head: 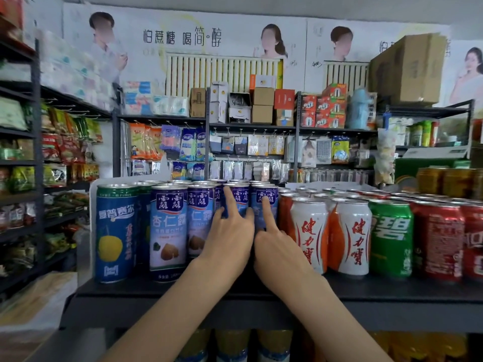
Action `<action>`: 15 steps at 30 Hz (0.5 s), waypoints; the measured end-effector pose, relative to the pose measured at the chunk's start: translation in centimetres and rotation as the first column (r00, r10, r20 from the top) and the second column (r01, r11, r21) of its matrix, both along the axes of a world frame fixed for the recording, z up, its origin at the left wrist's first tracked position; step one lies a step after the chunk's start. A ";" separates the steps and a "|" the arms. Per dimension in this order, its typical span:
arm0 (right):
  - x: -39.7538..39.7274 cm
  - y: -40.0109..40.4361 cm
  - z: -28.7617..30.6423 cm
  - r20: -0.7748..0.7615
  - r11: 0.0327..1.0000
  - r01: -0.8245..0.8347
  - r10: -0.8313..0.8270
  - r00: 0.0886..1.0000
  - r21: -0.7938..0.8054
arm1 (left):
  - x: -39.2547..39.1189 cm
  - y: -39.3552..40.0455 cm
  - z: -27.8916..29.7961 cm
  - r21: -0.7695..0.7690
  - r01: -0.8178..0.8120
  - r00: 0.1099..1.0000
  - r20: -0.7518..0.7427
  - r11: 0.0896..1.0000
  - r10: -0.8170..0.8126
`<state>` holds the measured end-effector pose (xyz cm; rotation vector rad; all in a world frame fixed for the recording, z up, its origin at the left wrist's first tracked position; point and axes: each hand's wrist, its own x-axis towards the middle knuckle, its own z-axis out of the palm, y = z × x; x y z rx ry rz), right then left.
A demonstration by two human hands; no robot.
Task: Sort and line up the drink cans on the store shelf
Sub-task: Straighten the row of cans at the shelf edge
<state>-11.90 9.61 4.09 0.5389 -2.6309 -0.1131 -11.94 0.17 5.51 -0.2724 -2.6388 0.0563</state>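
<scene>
Tall blue almond-drink cans (168,231) stand in rows on the dark shelf (183,291), with a blue pear-drink can (115,231) at the far left. My left hand (230,231) lies on the front of one blue can (239,198), fingers straight and spread against it. My right hand (274,246) presses its straight index finger on the neighbouring blue can (271,198). To the right stand white-and-orange cans (351,236), a green can (390,236) and red cans (439,239).
More cans fill the shelf behind the front row. Yellow bottles (232,340) sit on the shelf below. Gold cans (444,181) stand at the back right. Snack racks (60,152) line the left aisle, and hanging goods and boxes fill the far shelves.
</scene>
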 end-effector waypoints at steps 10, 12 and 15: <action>0.1 -0.1 0.4 0.073 0.999 0.053 -0.053 0.996 -0.001 | -0.6 -0.5 -0.6 -0.005 0.035 0.999 -0.029 0.999 -0.035; -0.2 -0.3 -0.1 0.082 0.997 0.078 -0.079 0.993 0.022 | -0.8 -0.5 -1.0 0.001 0.041 0.999 0.021 0.999 -0.041; -0.4 -0.3 -0.6 0.088 0.993 0.117 -0.115 0.990 -0.018 | -1.1 -0.7 -1.5 -0.002 0.080 0.992 0.094 0.997 -0.080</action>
